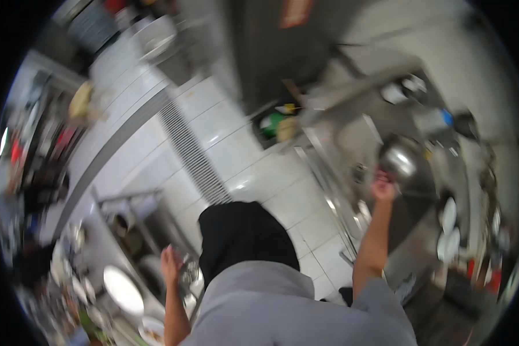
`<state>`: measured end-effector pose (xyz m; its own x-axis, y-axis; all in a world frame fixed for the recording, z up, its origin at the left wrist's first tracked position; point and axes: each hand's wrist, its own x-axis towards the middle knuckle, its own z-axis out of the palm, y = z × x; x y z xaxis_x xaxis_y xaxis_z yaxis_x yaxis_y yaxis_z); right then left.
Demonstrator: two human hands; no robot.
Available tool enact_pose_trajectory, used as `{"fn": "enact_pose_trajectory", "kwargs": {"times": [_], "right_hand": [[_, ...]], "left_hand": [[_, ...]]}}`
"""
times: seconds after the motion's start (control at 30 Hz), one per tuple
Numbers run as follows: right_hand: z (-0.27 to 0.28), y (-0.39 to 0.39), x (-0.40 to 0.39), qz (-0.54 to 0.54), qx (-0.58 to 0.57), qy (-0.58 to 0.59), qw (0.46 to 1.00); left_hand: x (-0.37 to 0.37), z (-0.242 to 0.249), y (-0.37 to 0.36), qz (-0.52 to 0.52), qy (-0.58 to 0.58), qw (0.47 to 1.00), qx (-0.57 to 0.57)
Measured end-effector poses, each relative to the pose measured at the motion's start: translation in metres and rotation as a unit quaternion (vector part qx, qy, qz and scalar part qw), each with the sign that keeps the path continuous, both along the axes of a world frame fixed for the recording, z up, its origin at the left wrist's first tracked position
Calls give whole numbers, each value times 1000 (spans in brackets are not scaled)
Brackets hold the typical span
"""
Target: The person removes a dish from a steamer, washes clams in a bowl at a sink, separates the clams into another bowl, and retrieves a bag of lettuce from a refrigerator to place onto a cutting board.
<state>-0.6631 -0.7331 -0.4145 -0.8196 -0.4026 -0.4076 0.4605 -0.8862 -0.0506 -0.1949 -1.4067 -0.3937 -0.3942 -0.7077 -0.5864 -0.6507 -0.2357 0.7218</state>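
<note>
My right hand point(383, 188) is closed on the near edge of a round, shiny metal bowl point(400, 160). The bowl is over a steel sink counter point(352, 135) on the right. On the left side, my left hand point(170, 264) is raised beside a steel counter point(112, 230), its blurred fingers looking stretched out. Shiny items point(190, 277) lie close to that hand; blur hides what they are and whether it touches them.
White plates point(123, 289) and other dishes crowd the left counter. More white plates point(448, 245) stand at the right. A drain grate point(193, 147) crosses the white tiled floor point(236, 155). A bin point(271, 124) with green and yellow items stands beside the sink counter.
</note>
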Motion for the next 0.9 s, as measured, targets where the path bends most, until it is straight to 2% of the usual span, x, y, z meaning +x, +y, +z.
{"fn": "enact_pose_trajectory", "kwargs": {"times": [0.03,0.07,0.1,0.13,0.17,0.27,0.33,0.4,0.43,0.47,0.5,0.53,0.6,0.67,0.73,0.77,0.8,0.87,0.9], "right_hand": [[-12,1,-6,-8,-83,39,996],[-16,-9,-14,-8,-156,83,984],[-14,-20,-16,-46,-172,72,981],[-10,-30,-19,-55,-138,87,985],[-12,-35,-19,-62,-156,62,984],[-18,-29,-22,-58,-176,34,982],[-18,-19,-21,-33,-129,26,991],[-5,-10,-15,29,-59,4,998],[-3,7,-18,52,-11,2,999],[2,20,-18,73,37,4,997],[13,15,-12,101,67,45,992],[27,14,-8,128,96,88,983],[47,20,-6,110,222,164,955],[79,-20,6,124,284,212,927],[102,-92,24,128,326,300,887],[120,-150,38,146,307,303,890],[105,-151,28,148,301,312,889],[67,-153,-7,167,412,309,841],[62,-194,-8,130,484,181,846]], "left_hand": [[-6,-7,-1,18,-10,1000,3],[6,-24,-15,-28,13,999,44],[14,-46,-25,-83,18,996,19],[3,-39,-21,-88,-7,996,-24],[14,-62,-31,-98,-53,993,-39],[34,-78,-42,23,-82,996,27],[63,-102,-54,188,-64,974,114],[103,-121,-66,242,-52,960,131],[120,-130,-74,402,33,904,142],[137,-140,-83,547,117,815,148],[152,-154,-94,643,128,744,130],[172,-170,-101,649,133,737,134],[212,-210,-114,788,235,556,122],[267,-287,-125,808,341,461,134],[269,-300,-132,822,365,425,101],[267,-304,-128,837,373,395,68],[265,-304,-126,850,378,364,36],[260,-302,-119,858,377,347,23],[260,-302,-115,862,371,344,21]]}}
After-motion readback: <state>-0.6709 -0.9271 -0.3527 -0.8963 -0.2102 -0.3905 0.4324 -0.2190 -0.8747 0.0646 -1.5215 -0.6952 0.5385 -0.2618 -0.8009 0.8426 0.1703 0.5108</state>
